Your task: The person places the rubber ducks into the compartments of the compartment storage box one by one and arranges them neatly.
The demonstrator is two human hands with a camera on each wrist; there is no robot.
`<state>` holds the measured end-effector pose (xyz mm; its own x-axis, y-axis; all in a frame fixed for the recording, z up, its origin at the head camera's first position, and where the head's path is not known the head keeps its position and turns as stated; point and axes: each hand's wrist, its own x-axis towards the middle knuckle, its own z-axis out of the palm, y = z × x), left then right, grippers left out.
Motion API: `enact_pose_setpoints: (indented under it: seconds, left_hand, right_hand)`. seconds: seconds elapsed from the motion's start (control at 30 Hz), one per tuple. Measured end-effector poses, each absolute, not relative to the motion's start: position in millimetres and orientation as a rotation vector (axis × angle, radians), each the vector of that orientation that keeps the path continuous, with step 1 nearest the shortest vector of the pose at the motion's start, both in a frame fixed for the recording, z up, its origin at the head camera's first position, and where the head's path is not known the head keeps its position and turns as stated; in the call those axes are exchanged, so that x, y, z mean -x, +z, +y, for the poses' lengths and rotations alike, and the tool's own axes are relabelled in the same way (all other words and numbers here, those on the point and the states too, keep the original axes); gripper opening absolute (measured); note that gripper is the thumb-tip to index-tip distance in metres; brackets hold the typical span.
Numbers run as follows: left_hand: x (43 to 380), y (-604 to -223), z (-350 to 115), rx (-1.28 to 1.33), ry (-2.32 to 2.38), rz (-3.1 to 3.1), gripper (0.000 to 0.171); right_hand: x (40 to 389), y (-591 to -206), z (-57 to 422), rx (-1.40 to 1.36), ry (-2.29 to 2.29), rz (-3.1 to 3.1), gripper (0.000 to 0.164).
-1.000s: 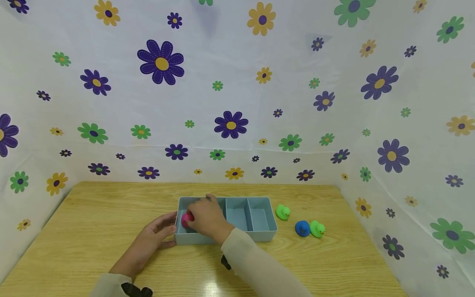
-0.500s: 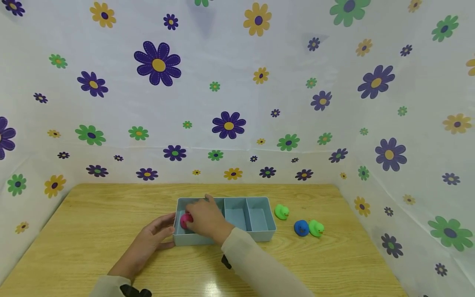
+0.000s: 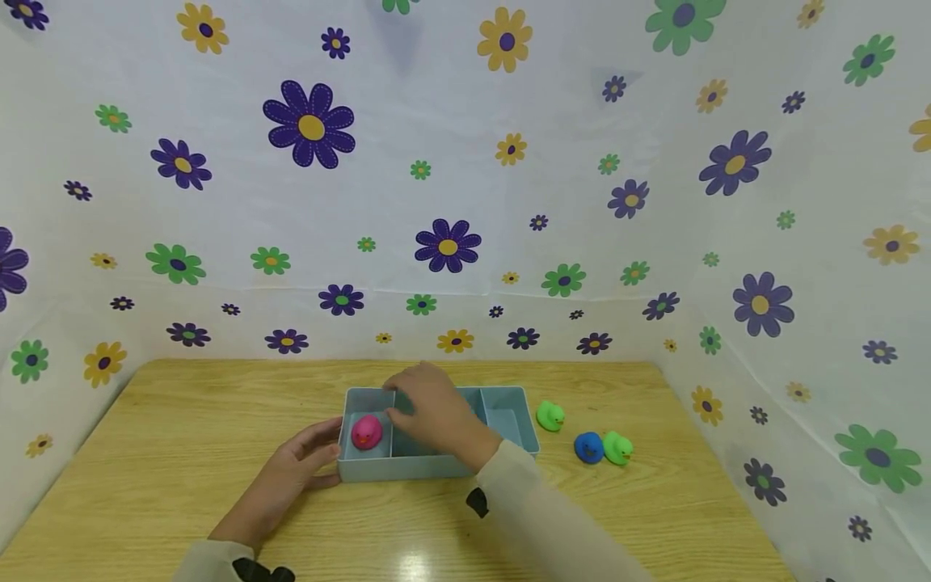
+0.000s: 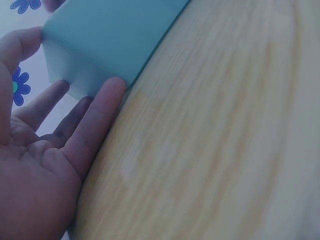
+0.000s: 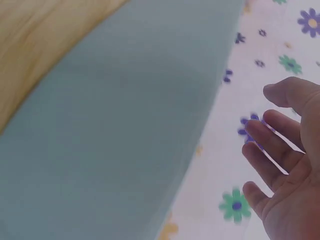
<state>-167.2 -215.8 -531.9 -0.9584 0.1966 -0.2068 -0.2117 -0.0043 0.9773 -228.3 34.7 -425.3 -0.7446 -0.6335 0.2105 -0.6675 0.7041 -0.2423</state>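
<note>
A pink rubber duck (image 3: 367,432) sits upright in the leftmost compartment of the blue-grey divided box (image 3: 407,469). My right hand (image 3: 436,408) hovers over the box's middle, to the right of the duck, and holds nothing. Its fingers are spread and loosely bent in the right wrist view, beside the box's blurred wall (image 5: 115,115). At the box's left end, my left hand (image 3: 287,469) touches the outside with its fingertips. The left wrist view shows those fingers (image 4: 97,122) extended against the box's end wall.
On the wooden table (image 3: 218,420), right of the box, lie a green duck (image 3: 550,416), a blue duck (image 3: 589,447) and a second green duck (image 3: 618,447) close beside the blue one. A flower-patterned white cloth (image 3: 393,323) surrounds the table's back and sides.
My right hand has let go of the pink duck, which stays in the leftmost compartment, and has moved up and to the right. The left hand keeps its place at the box.
</note>
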Motion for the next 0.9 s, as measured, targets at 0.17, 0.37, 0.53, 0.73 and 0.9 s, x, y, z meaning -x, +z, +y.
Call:
enact_pose_setpoints:
  seconds: [0.17,0.37,0.53,0.73,0.9]
  left_hand:
    - [168,-532,-216,0.031,2.043,1.987,0.06]
    - [168,-531,-220,0.038,2.039,1.989,0.063]
    - [168,-531,-218,0.039,2.038,1.986,0.062]
    - [169,-532,-216,0.044,2.037,1.99,0.062]
    - [168,-531,-215,0.049,2.032,1.997,0.063]
  right_hand:
    - [233,-419,72,-0.971,0.562,-2.789,0.033]
    - [237,-417,120,-0.806,0.686,-2.814,0.036]
    - [245,-422,170,-0.665,0.78,-2.821,0.039]
    - [255,-432,224,-0.544,0.817,-2.842,0.039]
    - [256,-445,253,-0.517,0.799,-2.943,0.037]
